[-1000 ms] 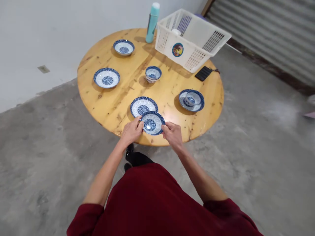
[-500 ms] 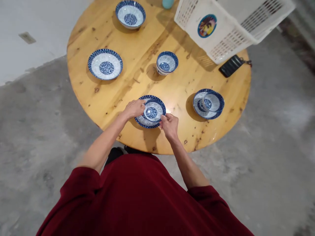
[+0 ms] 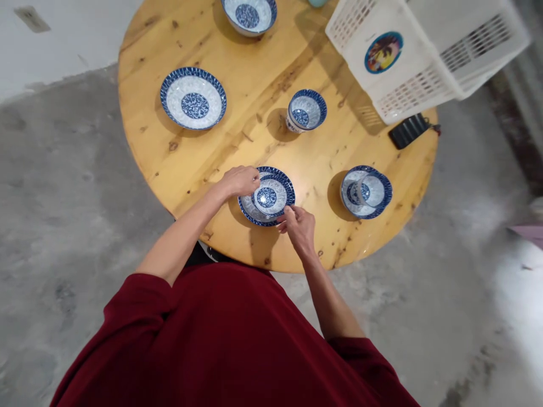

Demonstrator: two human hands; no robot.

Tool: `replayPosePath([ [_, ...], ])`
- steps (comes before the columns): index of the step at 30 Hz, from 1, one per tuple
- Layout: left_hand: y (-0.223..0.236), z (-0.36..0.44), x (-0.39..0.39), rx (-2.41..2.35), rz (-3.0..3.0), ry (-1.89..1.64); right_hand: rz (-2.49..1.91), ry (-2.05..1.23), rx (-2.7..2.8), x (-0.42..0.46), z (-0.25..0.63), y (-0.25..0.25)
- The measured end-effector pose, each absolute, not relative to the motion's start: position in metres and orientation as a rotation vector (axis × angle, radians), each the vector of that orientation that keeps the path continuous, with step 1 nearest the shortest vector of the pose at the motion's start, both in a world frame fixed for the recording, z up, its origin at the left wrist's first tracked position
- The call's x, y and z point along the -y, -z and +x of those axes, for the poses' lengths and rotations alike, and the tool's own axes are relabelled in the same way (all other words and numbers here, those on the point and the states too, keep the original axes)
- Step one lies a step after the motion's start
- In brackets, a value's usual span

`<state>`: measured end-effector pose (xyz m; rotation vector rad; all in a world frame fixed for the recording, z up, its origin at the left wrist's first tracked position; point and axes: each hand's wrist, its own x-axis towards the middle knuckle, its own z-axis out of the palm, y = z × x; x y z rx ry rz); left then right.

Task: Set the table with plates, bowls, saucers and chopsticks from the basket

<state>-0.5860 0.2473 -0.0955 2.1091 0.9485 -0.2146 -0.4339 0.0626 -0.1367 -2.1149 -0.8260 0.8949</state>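
Observation:
A small blue-and-white bowl (image 3: 270, 197) sits inside a blue-and-white plate (image 3: 250, 210) near the front edge of the round wooden table (image 3: 237, 147). My left hand (image 3: 241, 181) has its fingers curled on the bowl's left rim. My right hand (image 3: 299, 224) pinches the bowl's lower right rim, over the plate's edge. Both arms reach out from dark red sleeves.
On the table there are also a plate (image 3: 193, 105) at the left, a bowl (image 3: 249, 14) at the back, a small bowl (image 3: 306, 109) in the middle, and a bowl in a plate (image 3: 366, 191) at the right. A white plastic basket (image 3: 424, 51) and a black object (image 3: 409, 130) sit back right.
The bowl went from just above the table's front edge onto the plate and now rests in it. Both hands stayed at its rim; the camera moved closer and tilted down.

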Motion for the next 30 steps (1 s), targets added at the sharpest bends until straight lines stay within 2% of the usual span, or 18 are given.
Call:
replayPosePath([
  [8, 0.104, -0.580, -0.274, -0.792, 2.135, 0.135, -2.160, -0.817, 0.708, -0.069, -0.441, 0.133],
  [20, 0.119, -0.567, -0.304, -0.450, 2.179, 0.291, -2.288, -0.772, 0.457, -0.079, -0.469, 0.128],
  [26, 0.120, -0.568, -0.335, -0.456, 2.114, 0.179, -2.407, -0.417, 0.321, -0.087, -0.459, 0.105],
  [30, 0.109, -0.566, -0.365, -0.574, 2.090, 0.053, -2.272, -0.366, 0.323, -0.128, -0.431, 0.102],
])
